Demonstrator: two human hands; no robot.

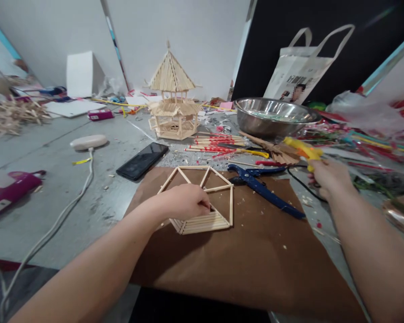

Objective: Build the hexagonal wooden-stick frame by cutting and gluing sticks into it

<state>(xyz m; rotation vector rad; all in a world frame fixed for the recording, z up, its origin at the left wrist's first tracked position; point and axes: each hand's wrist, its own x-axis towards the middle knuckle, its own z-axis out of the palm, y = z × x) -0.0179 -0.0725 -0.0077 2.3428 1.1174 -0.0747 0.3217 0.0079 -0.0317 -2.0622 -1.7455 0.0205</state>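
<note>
A flat many-sided frame of thin wooden sticks [207, 224] lies on brown paper, with spokes meeting near its middle. Its near section is filled with sticks laid side by side. Over that frame, my left hand [190, 202] is closed in a pinch, fingertips just above the filled section; what it pinches is hidden. On the right, my right hand [328, 177] is wrapped round a yellow glue gun [301, 148], held beyond the paper's edge. A dark cord hangs from the gun. Blue-handled cutters [265, 190] rest on the paper between the frame and my right hand.
Behind the frame stands a stick-built pavilion model [175, 98]. Red-marked sticks [215, 143] lie beside a steel basin [276, 116]. A phone [143, 160], a white cable [67, 208] and a purple power strip [13, 193] occupy the left. Plastic-wrapped clutter [366, 130] fills the far right.
</note>
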